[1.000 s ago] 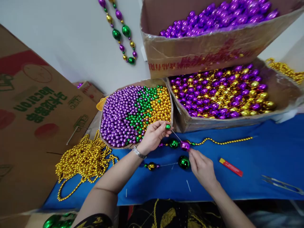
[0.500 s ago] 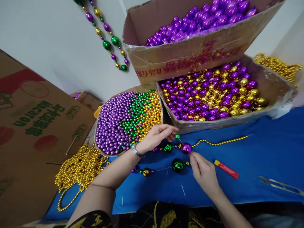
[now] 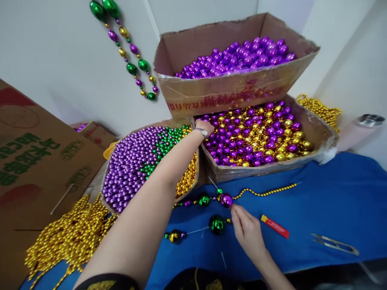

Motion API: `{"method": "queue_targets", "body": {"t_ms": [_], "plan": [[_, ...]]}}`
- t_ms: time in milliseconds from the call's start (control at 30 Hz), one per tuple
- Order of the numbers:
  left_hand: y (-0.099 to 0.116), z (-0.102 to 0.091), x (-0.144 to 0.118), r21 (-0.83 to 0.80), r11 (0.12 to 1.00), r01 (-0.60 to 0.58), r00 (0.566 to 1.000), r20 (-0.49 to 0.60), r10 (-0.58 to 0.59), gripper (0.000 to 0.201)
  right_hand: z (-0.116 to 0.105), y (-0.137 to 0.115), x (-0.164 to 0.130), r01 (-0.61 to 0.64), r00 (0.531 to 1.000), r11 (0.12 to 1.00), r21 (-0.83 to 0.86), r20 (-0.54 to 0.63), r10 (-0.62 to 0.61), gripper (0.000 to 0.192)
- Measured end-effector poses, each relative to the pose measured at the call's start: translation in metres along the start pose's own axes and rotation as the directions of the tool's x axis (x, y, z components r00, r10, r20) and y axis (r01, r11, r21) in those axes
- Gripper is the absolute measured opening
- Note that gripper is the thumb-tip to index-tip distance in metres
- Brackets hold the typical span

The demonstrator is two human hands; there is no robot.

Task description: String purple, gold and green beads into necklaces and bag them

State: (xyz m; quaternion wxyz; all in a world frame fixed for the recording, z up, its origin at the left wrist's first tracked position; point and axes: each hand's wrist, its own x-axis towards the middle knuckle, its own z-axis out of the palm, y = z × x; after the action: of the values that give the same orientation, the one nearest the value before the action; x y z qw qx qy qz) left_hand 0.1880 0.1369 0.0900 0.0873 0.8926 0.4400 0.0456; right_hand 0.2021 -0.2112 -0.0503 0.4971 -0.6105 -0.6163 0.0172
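Risk first, as a judgement: the half-strung strand (image 3: 211, 199) lies on the blue cloth (image 3: 332, 201) at lower centre with its thin needle (image 3: 212, 183) sticking up and only one hand steadying it. If that grip slips, the small green bead (image 3: 219, 191) at the needle's base could slide off and roll away. The outstretched forearm also passes low over the round tray of small beads (image 3: 130, 161) at centre left, and a brush against its rim could spill them.

Largest things: a tilted cardboard box of purple beads (image 3: 236, 60) sits at upper centre, resting above an open box of mixed purple and gold beads (image 3: 256, 133) at centre right.

The left hand (image 3: 205, 128), wearing a watch, reaches into the near corner of that mixed box; its fingers are hidden among the beads, so whether they are spread or closed cannot be told.

The right hand (image 3: 246, 229), at lower centre, has fingertips drawn narrow, pinching at the large purple bead (image 3: 226, 199) on the strand.

Smaller items: a red lighter (image 3: 274, 226) lies just right of that hand; thread snips (image 3: 334, 243) lie at lower right.
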Motion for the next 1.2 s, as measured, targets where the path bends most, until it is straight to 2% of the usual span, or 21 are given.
{"method": "queue_targets", "body": {"t_ms": [133, 200, 267, 333, 400, 467, 533, 600, 700, 800, 1000, 1200], "plan": [[0.003, -0.01, -0.012, -0.088, 0.996, -0.027, 0.999, 0.019, 0.029, 0.01, 0.001, -0.003, 0.003, 0.01, 1.0, 1.0, -0.017, -0.003, -0.01, 0.022], [-0.002, -0.023, -0.033, -0.184, 0.977, -0.109, 0.994, -0.007, 0.109, 0.016, 0.0, -0.005, 0.005, 0.019, 1.0, 1.0, -0.021, -0.021, -0.02, 0.021], [-0.01, -0.033, -0.068, -0.405, 0.884, -0.235, 0.972, -0.086, 0.219, 0.025, -0.002, -0.007, 0.007, 0.027, 0.999, 0.999, -0.031, -0.041, -0.028, 0.02], [-0.02, -0.035, -0.114, -0.715, 0.636, -0.29, 0.954, -0.161, 0.254, 0.036, -0.002, -0.009, 0.009, 0.024, 0.999, 0.999, -0.042, -0.041, -0.025, 0.019], [-0.028, -0.025, -0.161, -0.937, 0.293, -0.191, 0.974, -0.143, 0.177, 0.044, -0.001, -0.011, 0.011, 0.024, 0.999, 0.998, -0.053, -0.034, -0.026, 0.018], [-0.035, -0.008, -0.199, -0.997, -0.005, -0.075, 0.994, -0.075, 0.075, 0.041, 0.002, -0.014, 0.014, 0.055, 0.998, 0.996, -0.065, -0.024, -0.057, 0.017], [-0.04, 0.012, -0.225, -0.982, -0.188, 0.01, 1.0, 0.008, 0.008, 0.037, 0.007, -0.018, 0.016, 0.109, 0.994, 0.991, -0.076, -0.009, -0.11, 0.017], [-0.043, 0.026, -0.24, -0.958, -0.282, 0.06, 0.997, 0.071, -0.027, 0.038, 0.011, -0.022, 0.016, 0.157, 0.988, 0.984, -0.085, 0.012, -0.156, 0.016], [-0.045, 0.035, -0.25, -0.928, -0.361, 0.09, 0.991, 0.119, -0.059, 0.041, 0.015, -0.027, 0.015, 0.19, 0.982, 0.976, -0.106, 0.036, -0.187, 0.016], [-0.045, 0.036, -0.256, -0.914, -0.391, 0.11, 0.986, 0.15, -0.072, 0.04, 0.018, -0.029, 0.012, 0.194, 0.981, 0.973, -0.125, 0.05, -0.189, 0.017], [-0.049, 0.039, -0.264, -0.915, -0.387, 0.11, 0.987, 0.147, -0.066, 0.043, 0.02, -0.028, 0.007, 0.204, 0.978, 0.968, -0.146, 0.068, -0.196, 0.019], [-0.054, 0.043, -0.269, -0.924, -0.364, 0.115, 0.985, 0.155, -0.083, 0.042, 0.021, -0.027, 0.004, 0.276, 0.961, 0.937, -0.211, 0.057, -0.27, 0.016]]}}
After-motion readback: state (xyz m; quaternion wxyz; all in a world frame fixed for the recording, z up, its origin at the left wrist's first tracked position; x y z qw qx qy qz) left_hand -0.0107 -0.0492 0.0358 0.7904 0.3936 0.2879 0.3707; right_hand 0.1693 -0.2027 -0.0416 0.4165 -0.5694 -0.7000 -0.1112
